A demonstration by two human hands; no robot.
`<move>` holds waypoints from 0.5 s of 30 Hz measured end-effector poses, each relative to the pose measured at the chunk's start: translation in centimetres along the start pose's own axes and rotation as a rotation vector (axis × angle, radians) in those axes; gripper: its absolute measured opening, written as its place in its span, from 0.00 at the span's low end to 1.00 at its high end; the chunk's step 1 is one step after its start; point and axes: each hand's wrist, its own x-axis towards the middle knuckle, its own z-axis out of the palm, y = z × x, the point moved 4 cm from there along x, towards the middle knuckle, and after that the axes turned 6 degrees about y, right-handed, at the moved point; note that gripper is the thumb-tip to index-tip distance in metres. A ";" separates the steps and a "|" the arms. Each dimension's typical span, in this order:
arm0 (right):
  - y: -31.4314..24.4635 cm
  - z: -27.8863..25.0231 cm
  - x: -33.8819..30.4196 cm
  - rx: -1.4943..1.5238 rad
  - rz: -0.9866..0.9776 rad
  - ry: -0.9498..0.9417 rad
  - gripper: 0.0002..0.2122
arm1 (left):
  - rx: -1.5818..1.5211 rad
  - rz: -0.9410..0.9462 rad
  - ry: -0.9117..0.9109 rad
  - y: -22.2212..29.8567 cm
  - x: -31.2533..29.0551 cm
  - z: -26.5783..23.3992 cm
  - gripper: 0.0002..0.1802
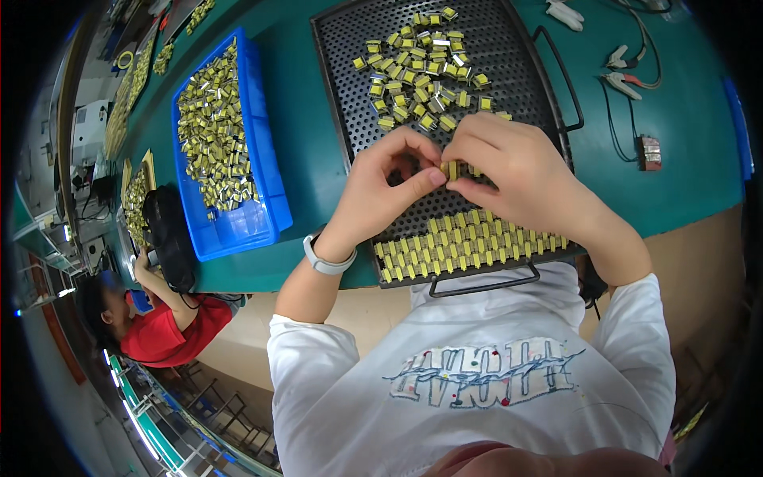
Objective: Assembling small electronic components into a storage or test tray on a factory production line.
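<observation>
Above the middle of a black perforated metal tray (509, 60), both my hands meet around a small yellow-taped transformer (454, 170). My right hand (520, 163) pinches it between thumb and fingers; more yellow pieces show partly under those fingers. The thumb and forefinger of my left hand (397, 179) close in at its left side, their contact partly hidden. Loose transformers (421, 75) lie scattered over the tray's far half. Along the near edge, several tight rows of transformers (469, 246) stand side by side.
To the left, a blue plastic bin (270, 159) holds a heap of transformers. Clip leads (621, 83) and a small block with wires (649, 153) lie at the right on the green table (691, 119). Wire handles stick out from the tray. A person in red (179, 334) works at far left.
</observation>
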 end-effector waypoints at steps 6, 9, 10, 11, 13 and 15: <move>1.3 0.1 -0.4 -0.067 0.199 -0.015 0.12 | 0.730 0.435 0.147 1.5 0.2 1.0 0.09; 1.6 0.6 -0.7 -0.067 0.242 -0.012 0.12 | 0.700 0.454 0.076 1.0 0.1 1.6 0.10; 1.6 0.7 -0.7 -0.064 0.256 -0.018 0.12 | 0.700 0.455 0.075 0.9 0.1 1.6 0.10; 1.6 0.8 -0.7 -0.065 0.256 -0.018 0.12 | 0.704 0.453 0.081 0.8 0.1 1.5 0.09; 1.6 1.1 -0.8 -0.035 0.288 -0.067 0.12 | 0.707 0.452 0.088 0.9 0.0 1.5 0.09; 1.5 1.1 -0.9 -0.047 0.282 -0.065 0.12 | 0.684 0.371 0.070 0.9 0.0 1.4 0.07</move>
